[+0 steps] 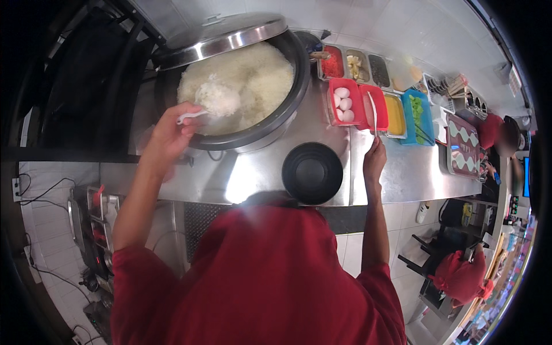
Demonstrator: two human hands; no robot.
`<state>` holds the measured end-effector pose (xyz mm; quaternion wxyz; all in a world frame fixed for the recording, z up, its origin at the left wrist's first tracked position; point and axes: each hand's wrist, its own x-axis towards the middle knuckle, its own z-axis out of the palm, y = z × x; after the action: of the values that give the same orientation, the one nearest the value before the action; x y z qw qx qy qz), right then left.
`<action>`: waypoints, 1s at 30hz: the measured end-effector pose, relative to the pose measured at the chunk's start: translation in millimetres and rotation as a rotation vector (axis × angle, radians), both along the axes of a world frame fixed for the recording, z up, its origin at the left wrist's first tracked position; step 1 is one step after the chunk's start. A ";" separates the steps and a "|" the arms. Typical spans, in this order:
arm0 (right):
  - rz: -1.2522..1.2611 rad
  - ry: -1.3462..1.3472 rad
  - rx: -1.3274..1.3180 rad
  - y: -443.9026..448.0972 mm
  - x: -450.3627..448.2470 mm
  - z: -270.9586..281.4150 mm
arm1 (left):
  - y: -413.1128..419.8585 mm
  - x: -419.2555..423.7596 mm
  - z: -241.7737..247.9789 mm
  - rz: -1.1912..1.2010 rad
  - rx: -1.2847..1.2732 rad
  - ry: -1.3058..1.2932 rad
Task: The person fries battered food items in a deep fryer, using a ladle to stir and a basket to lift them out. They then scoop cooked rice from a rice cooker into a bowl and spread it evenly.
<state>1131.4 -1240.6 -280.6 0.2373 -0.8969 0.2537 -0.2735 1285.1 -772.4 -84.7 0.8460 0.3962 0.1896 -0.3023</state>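
My left hand (174, 129) grips the white handle of a rice paddle (192, 115). A mound of cooked rice (217, 99) covers its blade, over the large rice cooker (302, 86) full of white rice (269, 82). My right hand (374, 157) holds a slim light-coloured utensil (373, 110); its far end is over a red plastic container (381, 97), and whether it touches the contents cannot be told. Between my hands, a black bowl (312, 172) stands on the steel counter (258, 177), with nothing visible inside.
The cooker's steel lid (233, 36) leans over its back rim. Beside the cooker are a red container of eggs (343, 103), steel pans with red shreds (331, 64), a yellow-filled pan (394, 114) and a blue bin of greens (416, 116). A tray (463, 144) and people in red are rightward.
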 end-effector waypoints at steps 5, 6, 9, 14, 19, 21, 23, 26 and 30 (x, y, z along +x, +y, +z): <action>-0.030 0.001 0.089 9.2 -8.0 -6.0 | 4.1 -1.4 2.8 -0.025 -0.061 0.038; -0.020 0.034 0.107 9.3 -6.0 -4.4 | 3.4 -1.3 4.2 -0.019 -0.029 0.037; -0.023 -0.077 0.099 12.9 -7.1 -0.1 | 4.9 -2.3 5.7 -0.005 0.001 0.023; -0.012 -0.105 0.238 12.5 -18.9 -8.3 | 0.6 -4.3 0.9 0.026 -0.050 -0.035; 0.265 -0.124 0.276 76.6 -8.2 102.1 | -2.2 -1.0 3.3 0.029 -0.031 0.050; 0.430 -0.065 0.248 103.5 -5.4 140.1 | -6.1 1.1 1.0 0.055 -0.019 0.077; 0.533 -0.018 0.191 129.1 -4.2 161.0 | -12.0 -3.8 4.4 0.083 -0.019 0.056; 0.748 -0.045 0.150 158.3 1.9 176.6 | -14.1 -5.2 -1.5 0.076 -0.064 0.029; 0.855 0.023 0.156 191.7 14.9 193.3 | -11.9 -3.8 -8.0 0.032 -0.128 0.035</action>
<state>1146.3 -1048.9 -87.3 0.3933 -0.9038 -0.1182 -0.1204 1281.2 -784.3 -92.6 0.8709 0.3326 0.1911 -0.3071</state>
